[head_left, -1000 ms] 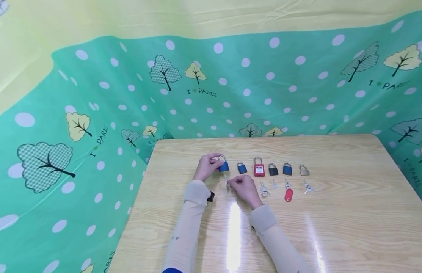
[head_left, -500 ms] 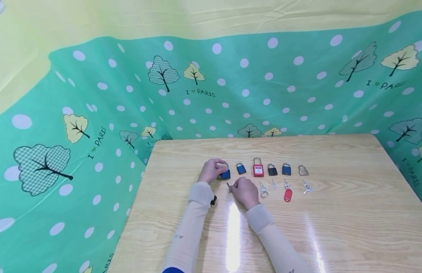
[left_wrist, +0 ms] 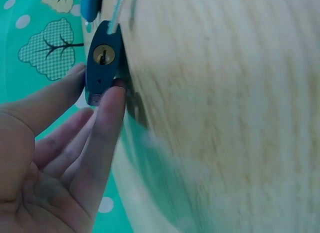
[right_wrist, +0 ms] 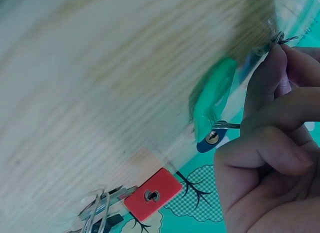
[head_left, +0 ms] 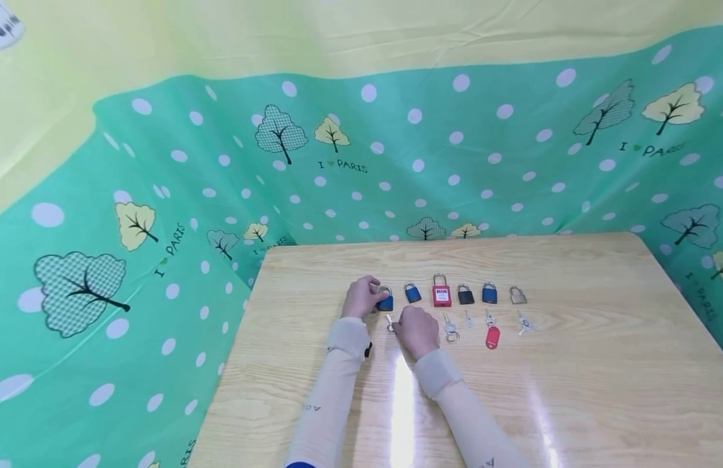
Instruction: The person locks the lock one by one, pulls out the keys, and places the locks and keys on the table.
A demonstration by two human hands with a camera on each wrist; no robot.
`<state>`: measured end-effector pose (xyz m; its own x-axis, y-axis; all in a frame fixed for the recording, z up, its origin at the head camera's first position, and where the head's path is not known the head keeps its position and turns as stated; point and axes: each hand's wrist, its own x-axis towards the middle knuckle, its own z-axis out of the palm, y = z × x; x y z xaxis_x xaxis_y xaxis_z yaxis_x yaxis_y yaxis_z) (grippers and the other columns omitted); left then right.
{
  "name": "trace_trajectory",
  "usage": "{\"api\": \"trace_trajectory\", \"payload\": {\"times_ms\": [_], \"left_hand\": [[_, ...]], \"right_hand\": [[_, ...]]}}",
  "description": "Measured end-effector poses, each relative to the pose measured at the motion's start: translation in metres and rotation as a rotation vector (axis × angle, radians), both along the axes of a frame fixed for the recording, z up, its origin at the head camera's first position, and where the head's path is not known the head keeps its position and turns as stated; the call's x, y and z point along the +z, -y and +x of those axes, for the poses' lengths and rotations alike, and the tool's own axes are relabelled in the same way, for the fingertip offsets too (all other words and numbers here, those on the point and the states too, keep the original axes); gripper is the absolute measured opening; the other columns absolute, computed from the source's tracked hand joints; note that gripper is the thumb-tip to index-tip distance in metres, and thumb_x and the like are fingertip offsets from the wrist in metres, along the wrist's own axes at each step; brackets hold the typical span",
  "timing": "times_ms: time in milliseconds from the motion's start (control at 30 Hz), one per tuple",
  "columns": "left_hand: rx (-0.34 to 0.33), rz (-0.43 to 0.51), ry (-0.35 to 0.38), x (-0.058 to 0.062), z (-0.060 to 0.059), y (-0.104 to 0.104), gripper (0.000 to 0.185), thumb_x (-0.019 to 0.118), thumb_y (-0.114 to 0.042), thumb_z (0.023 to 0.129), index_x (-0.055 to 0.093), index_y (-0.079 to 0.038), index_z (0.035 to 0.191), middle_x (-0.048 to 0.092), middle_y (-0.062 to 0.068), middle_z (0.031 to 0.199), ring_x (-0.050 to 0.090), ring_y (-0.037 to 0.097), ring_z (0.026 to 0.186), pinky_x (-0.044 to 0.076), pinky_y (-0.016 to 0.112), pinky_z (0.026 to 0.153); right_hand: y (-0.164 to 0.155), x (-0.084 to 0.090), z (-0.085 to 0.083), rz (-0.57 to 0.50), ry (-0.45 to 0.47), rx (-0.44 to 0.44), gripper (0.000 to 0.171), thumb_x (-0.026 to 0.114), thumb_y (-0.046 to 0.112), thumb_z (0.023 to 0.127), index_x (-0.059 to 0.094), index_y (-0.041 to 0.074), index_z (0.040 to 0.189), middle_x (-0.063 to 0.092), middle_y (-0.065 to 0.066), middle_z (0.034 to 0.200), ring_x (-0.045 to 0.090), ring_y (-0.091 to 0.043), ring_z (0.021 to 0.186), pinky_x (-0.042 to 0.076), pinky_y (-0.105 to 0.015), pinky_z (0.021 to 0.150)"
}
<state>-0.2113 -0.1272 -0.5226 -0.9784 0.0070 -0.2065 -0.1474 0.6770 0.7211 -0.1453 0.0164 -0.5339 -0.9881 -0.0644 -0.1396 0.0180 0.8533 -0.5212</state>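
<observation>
My left hand (head_left: pixel 361 299) holds a blue padlock (head_left: pixel 386 301) at the left end of a row of padlocks. In the left wrist view, thumb and index finger pinch one end of this padlock (left_wrist: pixel 102 63), its brass keyhole facing the camera. Just in front, my right hand (head_left: pixel 418 330) pinches a small silver key (head_left: pixel 390 323) on a ring, with thumb and fingertips. The ring (right_wrist: pixel 281 39) pokes past the fingertips in the right wrist view. Beside the held padlock sits a smaller blue padlock (head_left: pixel 412 293), its shackle closed.
Farther right lie a red padlock (head_left: pixel 442 296), a black padlock (head_left: pixel 466 296), a blue padlock (head_left: pixel 489 294) and a silver padlock (head_left: pixel 518 296). Keys (head_left: pixel 450 328) lie in front of them, one with a red tag (head_left: pixel 492 337). A patterned green curtain (head_left: pixel 361 162) borders the wooden table (head_left: pixel 601 364).
My left hand has brought the blue padlock down and slightly right, toward the near side, into line with the row. My right hand has drawn the key slightly nearer.
</observation>
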Motion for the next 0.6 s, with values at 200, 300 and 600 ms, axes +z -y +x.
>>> {"api": "trace_trajectory", "payload": {"times_ms": [200, 300, 600], "left_hand": [[0.02, -0.104, -0.047, -0.004, -0.007, -0.005, 0.029, 0.072, -0.023, 0.092, 0.067, -0.002, 0.112, 0.071, 0.008, 0.087, 0.067, 0.018, 0.067, 0.052, 0.027, 0.058], [0.037, -0.178, -0.061, -0.007, -0.008, 0.0, 0.032, 0.07, -0.03, 0.094, 0.068, -0.004, 0.113, 0.072, 0.007, 0.089, 0.066, 0.017, 0.076, 0.054, 0.032, 0.069], [0.124, -0.206, -0.121, -0.006, 0.008, 0.024, 0.036, 0.067, -0.03, 0.096, 0.064, -0.007, 0.123, 0.069, 0.005, 0.089, 0.064, 0.018, 0.076, 0.054, 0.036, 0.071]], "right_hand": [[0.0, 0.001, -0.009, -0.006, -0.032, -0.01, 0.04, 0.076, 0.026, 0.086, 0.056, 0.015, 0.052, 0.057, 0.001, 0.053, 0.053, -0.018, 0.05, 0.043, -0.033, 0.045], [0.002, 0.0, -0.011, -0.035, -0.043, -0.011, 0.039, 0.076, 0.025, 0.087, 0.056, 0.015, 0.054, 0.056, 0.002, 0.053, 0.051, -0.016, 0.049, 0.041, -0.031, 0.045], [0.001, 0.017, -0.001, -0.164, -0.103, 0.002, 0.03, 0.073, 0.022, 0.09, 0.062, 0.016, 0.062, 0.06, 0.004, 0.059, 0.052, -0.012, 0.051, 0.041, -0.028, 0.049]]}}
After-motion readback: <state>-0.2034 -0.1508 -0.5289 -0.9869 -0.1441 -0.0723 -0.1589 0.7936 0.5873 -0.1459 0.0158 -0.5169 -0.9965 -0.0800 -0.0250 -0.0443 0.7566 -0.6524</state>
